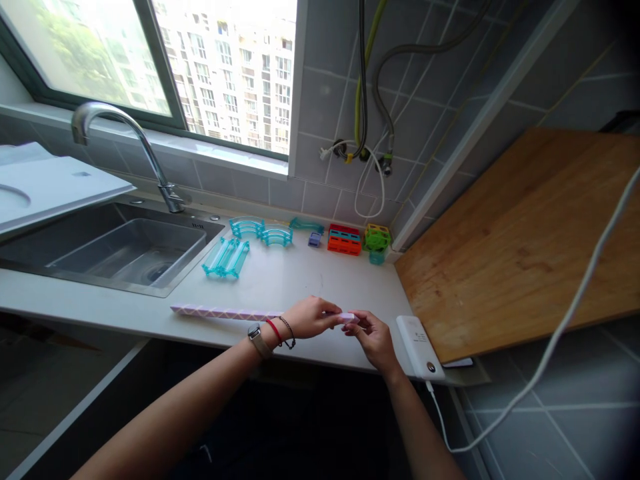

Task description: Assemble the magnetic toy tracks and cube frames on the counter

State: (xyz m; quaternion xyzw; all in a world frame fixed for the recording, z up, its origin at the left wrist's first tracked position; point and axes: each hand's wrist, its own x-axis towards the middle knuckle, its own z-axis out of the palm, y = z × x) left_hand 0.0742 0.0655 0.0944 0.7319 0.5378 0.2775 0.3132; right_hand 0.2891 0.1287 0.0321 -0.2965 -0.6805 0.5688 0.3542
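Near the front of the white counter [300, 280] lies a long, thin lilac bar [220, 313] with pale slanting lines along it. My left hand [313, 316] is closed around the bar toward its right end, palm down, hiding part of it. At that right end, the fingers of my right hand [371, 337] pinch the tip. Whether a separate small piece sits between those fingers, I cannot tell. Behind my hands are a small purple block [314, 240], a stack of red, teal and orange blocks [344, 240], and a yellow and green piece [377, 239].
Clear turquoise curved pieces [277, 236] and straight turquoise pieces [226, 259] stand beside the sink [145, 253] with its faucet [125, 123]. A white power bank [420, 348] with a cable [540, 373] sits right of my hands. A wooden board [520, 247] leans at the right.
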